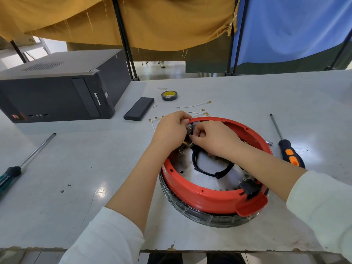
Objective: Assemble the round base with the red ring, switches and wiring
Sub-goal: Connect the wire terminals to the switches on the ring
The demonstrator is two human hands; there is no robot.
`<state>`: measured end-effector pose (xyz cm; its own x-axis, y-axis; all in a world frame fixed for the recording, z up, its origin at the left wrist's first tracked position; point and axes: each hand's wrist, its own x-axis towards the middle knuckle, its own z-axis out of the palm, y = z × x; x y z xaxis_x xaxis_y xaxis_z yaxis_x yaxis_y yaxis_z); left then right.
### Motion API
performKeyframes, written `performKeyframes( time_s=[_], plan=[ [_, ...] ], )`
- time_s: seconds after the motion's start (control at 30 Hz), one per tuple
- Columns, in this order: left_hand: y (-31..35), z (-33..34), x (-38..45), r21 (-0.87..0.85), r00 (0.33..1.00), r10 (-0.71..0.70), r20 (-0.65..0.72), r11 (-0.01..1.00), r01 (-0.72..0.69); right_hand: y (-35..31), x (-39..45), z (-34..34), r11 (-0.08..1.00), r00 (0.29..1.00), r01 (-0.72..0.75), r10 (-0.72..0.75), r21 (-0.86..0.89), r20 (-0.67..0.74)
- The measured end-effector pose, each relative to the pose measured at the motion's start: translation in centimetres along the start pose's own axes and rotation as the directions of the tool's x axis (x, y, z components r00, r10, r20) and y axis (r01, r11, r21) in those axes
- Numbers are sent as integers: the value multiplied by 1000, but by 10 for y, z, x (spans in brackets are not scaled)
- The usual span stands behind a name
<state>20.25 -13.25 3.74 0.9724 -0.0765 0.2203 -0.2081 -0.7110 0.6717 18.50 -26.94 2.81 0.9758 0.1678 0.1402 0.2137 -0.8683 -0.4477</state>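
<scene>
- We see both hands meet at the far left inner edge of the red ring (pixel 205 199); the left hand (pixel 172 128) curls its fingers over the rim there, and the right hand (pixel 213 138) pinches at a small black switch (pixel 190 130) with brass terminals between them.
- We cannot make out what exactly each fingertip grips: the knuckles cover most of the switch and any wire end there.
- The red ring sits on the round base (pixel 200 216), whose dark edge, seemingly wrapped in clear film, shows below it at the near side, on the grey table (pixel 95 168).
- Inside the ring a black wiring loop (pixel 209 172) lies on the metal floor; the right forearm hides part of it and of a second switch (pixel 249 185) near the front right.
- Loose white wires with brass lugs (pixel 194 105) lie just beyond the ring, partly hidden by the left hand.
- An orange-and-black screwdriver (pixel 289 151) lies right of the ring; a green-handled one (pixel 11 174), cut off by the frame, lies far left.
- Farther back are a tape roll (pixel 169 95), a flat black case (pixel 139 109) and a Lenovo computer tower (pixel 57 86) lying on its side.
</scene>
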Motion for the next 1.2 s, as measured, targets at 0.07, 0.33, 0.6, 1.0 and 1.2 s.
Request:
performKeyframes(
  time_s=[0.07, 0.33, 0.6, 1.0, 1.2],
  plan=[
    [1, 0, 0, -1, 1000, -6, -7, 1000, 6, 0, -1, -1, 1000, 1000, 4, -4, -8, 13],
    [3, -4, -3, -106, 972, -197, -129, 977, 184, 4, -3, -4, 992, 995, 94, -93, -81, 23],
    [6, -8, -6, -113, 976, -181, -120, 979, 168, 7, -1, 1, 980, 989, 138, -143, -143, -27],
    [4, -7, -4, -83, 982, -152, -112, 986, 143, 2, -3, 4, 976, 985, 125, -142, -176, -94],
    [3, -7, -3, -96, 981, -154, -114, 985, 144, 0, -3, 3, 978, 991, 93, -108, -186, -76]
  ],
)
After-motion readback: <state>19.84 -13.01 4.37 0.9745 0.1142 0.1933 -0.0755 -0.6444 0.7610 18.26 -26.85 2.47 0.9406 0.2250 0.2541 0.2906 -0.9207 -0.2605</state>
